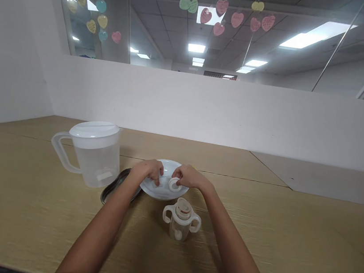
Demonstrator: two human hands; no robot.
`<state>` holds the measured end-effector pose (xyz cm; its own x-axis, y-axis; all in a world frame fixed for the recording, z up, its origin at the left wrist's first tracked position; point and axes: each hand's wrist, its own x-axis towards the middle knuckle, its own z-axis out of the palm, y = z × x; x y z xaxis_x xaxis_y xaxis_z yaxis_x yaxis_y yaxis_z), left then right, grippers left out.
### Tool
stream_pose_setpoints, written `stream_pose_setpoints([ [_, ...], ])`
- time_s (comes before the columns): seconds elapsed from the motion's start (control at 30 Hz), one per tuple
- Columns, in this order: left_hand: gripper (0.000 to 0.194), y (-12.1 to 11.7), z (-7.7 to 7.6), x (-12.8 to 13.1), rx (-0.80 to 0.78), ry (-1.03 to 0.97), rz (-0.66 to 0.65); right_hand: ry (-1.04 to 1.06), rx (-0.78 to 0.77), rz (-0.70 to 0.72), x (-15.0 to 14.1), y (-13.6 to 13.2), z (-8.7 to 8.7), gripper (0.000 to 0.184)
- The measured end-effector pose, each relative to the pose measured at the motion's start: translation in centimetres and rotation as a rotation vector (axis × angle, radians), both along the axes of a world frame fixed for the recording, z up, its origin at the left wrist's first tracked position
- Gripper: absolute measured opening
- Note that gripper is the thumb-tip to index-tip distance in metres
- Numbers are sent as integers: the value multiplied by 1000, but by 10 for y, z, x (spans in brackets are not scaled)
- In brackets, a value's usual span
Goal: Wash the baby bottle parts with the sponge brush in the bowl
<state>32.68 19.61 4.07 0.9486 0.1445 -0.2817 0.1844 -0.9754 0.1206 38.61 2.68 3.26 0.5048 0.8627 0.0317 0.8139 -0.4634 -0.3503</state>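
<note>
A shallow white bowl (163, 195) stands in front of me, and both my hands reach down into it. The fingers of my right hand (187, 175) pinch a white plastic ring (174, 185) at the bowl's right side. My left hand (151, 170) points its bent fingers down into the left side of the bowl, closed around something small and clear that I cannot make out. Just nearer to me, between my forearms, a clear baby bottle (180, 223) stands upright with two handles and a brownish top.
A large translucent pitcher (96, 161) with a white lid and handle stands to the left. Beside it, partly behind my left forearm, lies a curved metal tray (115, 187). The wooden table (289, 240) runs back to a white wall (186, 105) below a window.
</note>
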Motion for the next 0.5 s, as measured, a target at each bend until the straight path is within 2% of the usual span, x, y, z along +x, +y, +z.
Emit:
stream_pose_setpoints([
  [0.13,67,-3,-2,1,-19,70,14,-14,-31,-15,2,4,-5,32],
  [0.23,69,-5,4,-2,-18,47,13,-10,-40,-36,4,7,-11,34],
  [0.37,66,-9,25,-16,2,-56,20,-6,-18,-59,8,9,-19,33],
  [0.5,49,-27,54,-44,-32,-208,-9,-10,55,-59,12,12,-25,32],
])
